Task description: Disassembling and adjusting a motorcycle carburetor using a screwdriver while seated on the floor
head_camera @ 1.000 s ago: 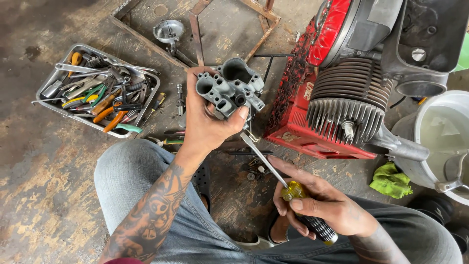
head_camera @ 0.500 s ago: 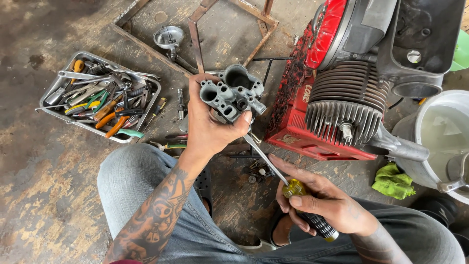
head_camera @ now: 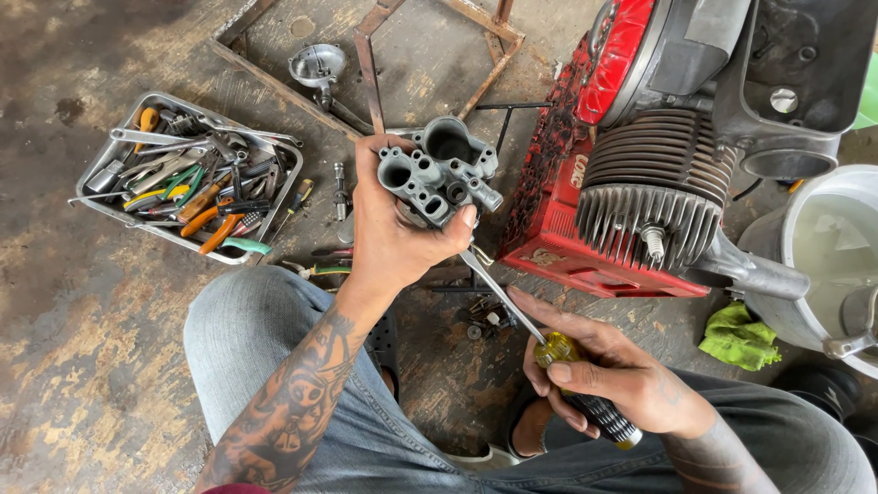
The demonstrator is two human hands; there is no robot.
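The left hand [head_camera: 393,238] has its fingers wrapped around a grey carburetor body [head_camera: 439,174], bores facing up. The right hand [head_camera: 613,375] clasps a screwdriver [head_camera: 540,334], its shaft slanting up-left, tip beneath the carburetor.

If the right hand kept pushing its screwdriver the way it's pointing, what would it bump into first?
Most likely the grey metal carburetor body held in the left hand. The right hand aims the screwdriver up at its underside; whether the tip already touches is unclear.
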